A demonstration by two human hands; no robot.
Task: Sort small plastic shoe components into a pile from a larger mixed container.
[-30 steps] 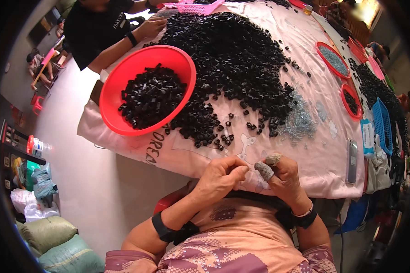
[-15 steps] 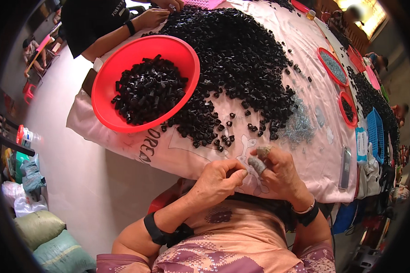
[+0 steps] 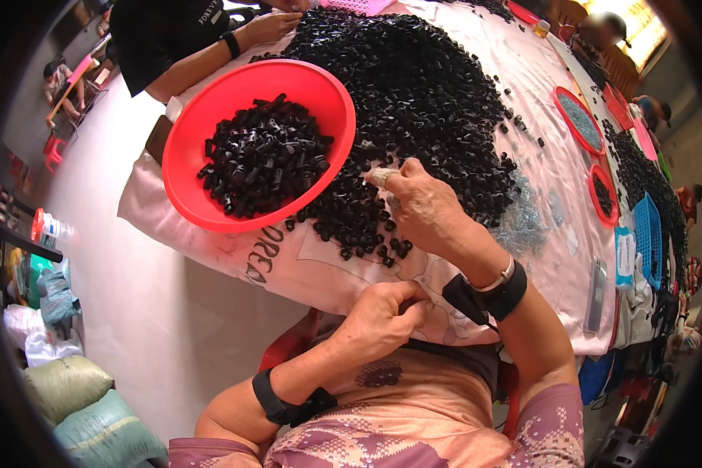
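My left hand is closed in a pinch over the near edge of the cloth; whatever lies between thumb and finger is too small or hidden to make out. My right hand reaches out to the near side of a large pile of small black plastic parts. Pale coverings wrap some of its fingertips, which are bent in among the parts beside the red basin. Anything they grip is hidden. Many black plastic pieces lie inside the red basin, left of my right hand.
Clear small pieces are heaped right of the pile. Farther right lie a red tray of pale pieces, a smaller red tray, a blue basket and a phone-like slab. Another person's arm rests at the far left.
My right hand has moved from beside my left hand, forward and left to the pile's near side. My left hand stays pinched near the edge, shifted slightly right and nearer.
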